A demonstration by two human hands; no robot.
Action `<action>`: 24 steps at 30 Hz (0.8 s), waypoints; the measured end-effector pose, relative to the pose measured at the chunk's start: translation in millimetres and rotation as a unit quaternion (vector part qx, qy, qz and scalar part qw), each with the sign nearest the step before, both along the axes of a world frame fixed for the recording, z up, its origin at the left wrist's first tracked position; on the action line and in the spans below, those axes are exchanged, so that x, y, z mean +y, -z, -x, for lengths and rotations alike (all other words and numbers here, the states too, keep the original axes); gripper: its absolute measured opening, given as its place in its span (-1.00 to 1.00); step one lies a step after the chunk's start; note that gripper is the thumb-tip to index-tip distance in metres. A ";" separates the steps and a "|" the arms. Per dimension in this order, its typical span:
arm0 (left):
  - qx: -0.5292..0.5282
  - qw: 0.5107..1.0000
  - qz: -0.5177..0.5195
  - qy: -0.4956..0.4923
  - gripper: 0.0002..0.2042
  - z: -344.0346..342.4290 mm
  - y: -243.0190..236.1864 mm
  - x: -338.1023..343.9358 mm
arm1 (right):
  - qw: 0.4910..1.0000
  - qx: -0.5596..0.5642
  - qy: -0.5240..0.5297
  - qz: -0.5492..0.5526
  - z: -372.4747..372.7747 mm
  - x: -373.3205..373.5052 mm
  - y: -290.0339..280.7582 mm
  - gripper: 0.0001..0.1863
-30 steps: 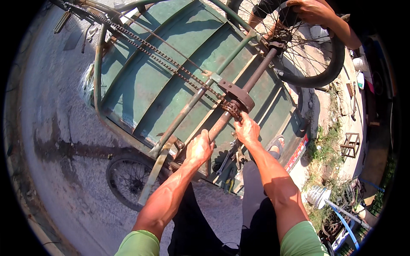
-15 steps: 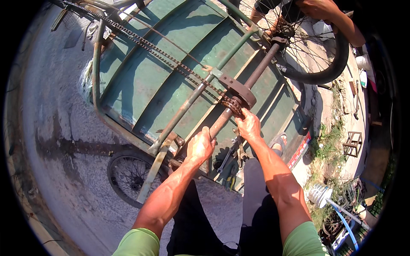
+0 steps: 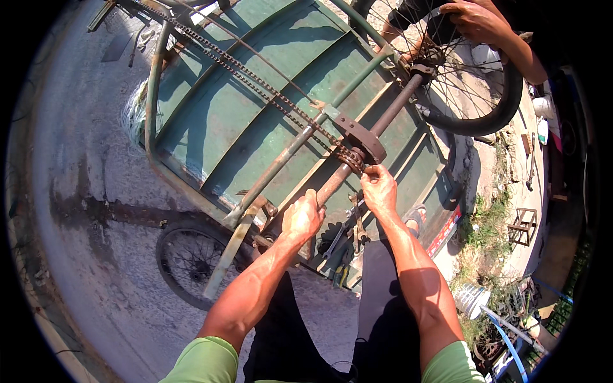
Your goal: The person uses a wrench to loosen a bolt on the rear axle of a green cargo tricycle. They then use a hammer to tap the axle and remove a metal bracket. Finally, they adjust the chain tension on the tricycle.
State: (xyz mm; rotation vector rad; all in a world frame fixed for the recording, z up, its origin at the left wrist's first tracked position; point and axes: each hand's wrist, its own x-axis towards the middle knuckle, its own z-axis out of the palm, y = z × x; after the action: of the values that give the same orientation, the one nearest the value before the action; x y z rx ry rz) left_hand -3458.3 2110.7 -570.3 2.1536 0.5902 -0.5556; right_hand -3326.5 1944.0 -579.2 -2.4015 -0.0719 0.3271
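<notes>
My left hand (image 3: 302,216) is closed around the rusty axle (image 3: 333,184), below the sprocket. On the sprocket's near side, my right hand (image 3: 381,190) has its thumb and fingers pinched at the chain (image 3: 281,104), where it wraps round the small sprocket (image 3: 355,157). Two runs of this chain stretch to the upper left over the green cart bed (image 3: 255,137). Just beyond the sprocket sits a rusty bearing block (image 3: 364,139), joined to the frame tube (image 3: 276,167). My fingertips partly hide the chain's lower edge.
Another person's hand (image 3: 476,24) is beside a spoked wheel (image 3: 485,121) at the upper right. Wrenches (image 3: 338,235) and pliers (image 3: 343,271) lie on the cart below my hands. A second wheel (image 3: 185,265) stands at lower left. A small metal stand (image 3: 523,225) is at right.
My right hand has shifted slightly, its fingers still at the chain by the sprocket. My left hand keeps its grip on the axle. The other person's hand has lifted, fingers more spread.
</notes>
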 end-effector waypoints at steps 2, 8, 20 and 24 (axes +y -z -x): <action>-0.007 1.000 -0.004 -0.004 -0.66 1.1 1.5 1.5 | 1.000 0.004 -0.005 -0.003 1.6 0.8 2.7 -0.72; 0.006 1.000 -0.006 -0.010 -0.67 2.3 -3.7 5.1 | 0.987 0.077 0.061 -0.127 22.9 9.8 12.8 -0.64; 0.030 0.999 0.025 0.002 -0.68 -2.8 -0.1 10.9 | 0.999 -0.028 -0.017 0.039 10.6 11.7 43.7 -0.68; 0.014 0.999 0.033 0.018 -0.68 -4.8 0.8 17.7 | 0.998 -0.022 0.010 0.052 12.8 11.3 41.2 -0.69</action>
State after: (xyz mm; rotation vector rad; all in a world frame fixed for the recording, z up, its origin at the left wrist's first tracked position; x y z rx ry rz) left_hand -3453.5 2128.5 -571.1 2.1004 0.5421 -0.6181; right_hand -3339.2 1955.3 -620.5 -2.5109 -0.0515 0.2740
